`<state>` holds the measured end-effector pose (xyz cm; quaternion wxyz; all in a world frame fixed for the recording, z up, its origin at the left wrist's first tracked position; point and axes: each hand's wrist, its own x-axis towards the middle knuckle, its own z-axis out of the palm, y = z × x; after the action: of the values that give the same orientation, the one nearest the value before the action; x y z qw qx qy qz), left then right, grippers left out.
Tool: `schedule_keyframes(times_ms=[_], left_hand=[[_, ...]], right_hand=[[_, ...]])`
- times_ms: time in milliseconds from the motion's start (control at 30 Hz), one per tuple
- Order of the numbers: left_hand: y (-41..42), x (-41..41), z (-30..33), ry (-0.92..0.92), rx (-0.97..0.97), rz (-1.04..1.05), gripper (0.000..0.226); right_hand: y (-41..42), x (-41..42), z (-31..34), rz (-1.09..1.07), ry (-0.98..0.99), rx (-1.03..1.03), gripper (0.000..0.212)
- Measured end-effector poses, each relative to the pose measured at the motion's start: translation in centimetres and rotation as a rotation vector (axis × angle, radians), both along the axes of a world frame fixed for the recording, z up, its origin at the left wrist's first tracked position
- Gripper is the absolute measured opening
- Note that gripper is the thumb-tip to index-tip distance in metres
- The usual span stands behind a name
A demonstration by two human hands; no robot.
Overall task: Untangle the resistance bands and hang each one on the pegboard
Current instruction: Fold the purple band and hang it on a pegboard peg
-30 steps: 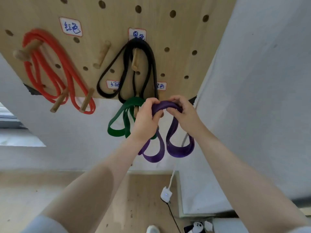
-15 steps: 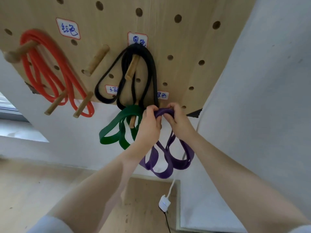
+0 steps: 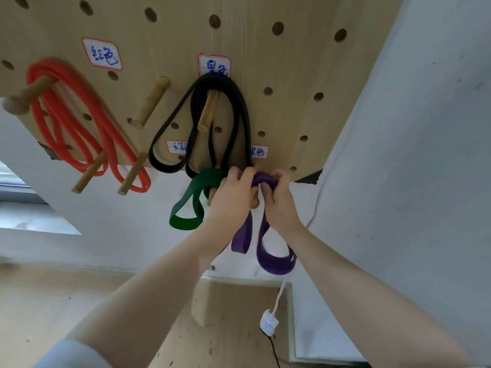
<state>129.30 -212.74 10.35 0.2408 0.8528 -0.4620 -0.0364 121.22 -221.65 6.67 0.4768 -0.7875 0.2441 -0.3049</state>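
Purple resistance band (image 3: 275,261): flat loop, its top bunched at the lower edge of the pegboard (image 3: 265,43), just below a small label with blue handwriting (image 3: 259,151); two loops hung down beneath the hands, clear of the board. Left hand (image 3: 231,200): grip clamped on the bunched top of the purple band, fingers curled over it, a wooden peg end (image 3: 254,204) showing just below the palm. Right hand (image 3: 279,200): grip likewise clamped on the same bunched top, fingers curled and pinching it, touching the left hand. Whether the purple band already sat on the peg could not be told; the hands covered that spot. Green resistance band (image 3: 190,205): flat loop, hung at the lower edge of the board just left of the left hand, folded into two drooping loops. Black resistance band (image 3: 239,102): hung over a peg (image 3: 208,111) at the board's middle, under a handwritten label, its loops reaching down to the lower edge. Red resistance band (image 3: 79,115): round cord, several turns, hung on a peg (image 3: 24,98) near the board's left edge, draped past two lower pegs. One bare peg (image 3: 151,102) stood between the red and black bands. White plug with cable (image 3: 269,321): hung below the board, against the wall.
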Motion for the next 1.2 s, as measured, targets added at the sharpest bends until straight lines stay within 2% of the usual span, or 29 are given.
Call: schedule_keyframes(times_ms=[100, 200, 267, 367, 467, 633, 700, 767, 833, 900, 967, 1000, 1100, 1200], left_hand=[[0.6, 0.1, 0.1, 0.122, -0.092, -0.014, 0.034], [0.3, 0.6, 0.5, 0.063, -0.045, 0.013, 0.033], [-0.3, 0.8, 0.6, -0.028, 0.026, 0.035, 0.032], [-0.8, 0.9, 0.2, -0.151, 0.056, 0.048, 0.029], [-0.9, 1.0, -0.5, -0.196, 0.044, 0.034, 0.030], [0.2, 2.0, -1.1, -0.092, 0.008, -0.121, 0.035], [0.3, 2.2, -0.8, -0.110, 0.022, -0.128, 0.032], [0.2, 2.0, -0.3, -0.143, 0.035, -0.082, 0.027], [-0.1, 1.8, -0.1, -0.244, 0.057, -0.033, 0.024], [-0.1, 1.6, 0.4, -0.432, 0.045, -0.027, 0.020], [-0.2, 1.9, 0.2, -0.611, 0.048, -0.015, 0.023], [-0.4, 2.1, 0.2, -0.642, 0.068, 0.012, 0.024], [-1.0, 2.2, 0.3, -0.516, 0.141, 0.050, 0.024], [-1.3, 2.3, -0.4, -0.428, 0.107, 0.061, 0.024]], right_hand=[[0.5, 0.6, 0.5, 0.030, -0.073, 0.149, 0.017], [0.6, 1.0, 0.5, 0.061, -0.112, 0.277, 0.014], [0.4, 1.4, 0.5, 0.028, -0.100, 0.274, 0.011], [-0.3, 2.5, 1.0, -0.049, -0.050, 0.165, 0.008], [-1.5, 2.8, 1.2, -0.051, 0.005, 0.010, 0.009], [-0.4, 1.4, -0.9, -0.208, 0.075, -0.334, 0.035], [0.4, 0.6, -1.4, -0.246, 0.082, -0.349, 0.040], [0.6, 0.2, -1.3, -0.196, 0.102, -0.297, 0.044], [0.4, 0.2, -1.1, -0.186, 0.173, -0.346, 0.047], [0.3, 0.2, -0.7, -0.201, 0.226, -0.412, 0.045], [0.2, 0.4, 0.1, -0.226, 0.230, -0.435, 0.038], [0.2, 0.5, 0.4, -0.241, 0.232, -0.456, 0.032], [0.0, 1.1, 0.9, -0.265, 0.270, -0.536, 0.017], [0.3, 1.1, 0.3, -0.248, 0.316, -0.602, 0.017]])
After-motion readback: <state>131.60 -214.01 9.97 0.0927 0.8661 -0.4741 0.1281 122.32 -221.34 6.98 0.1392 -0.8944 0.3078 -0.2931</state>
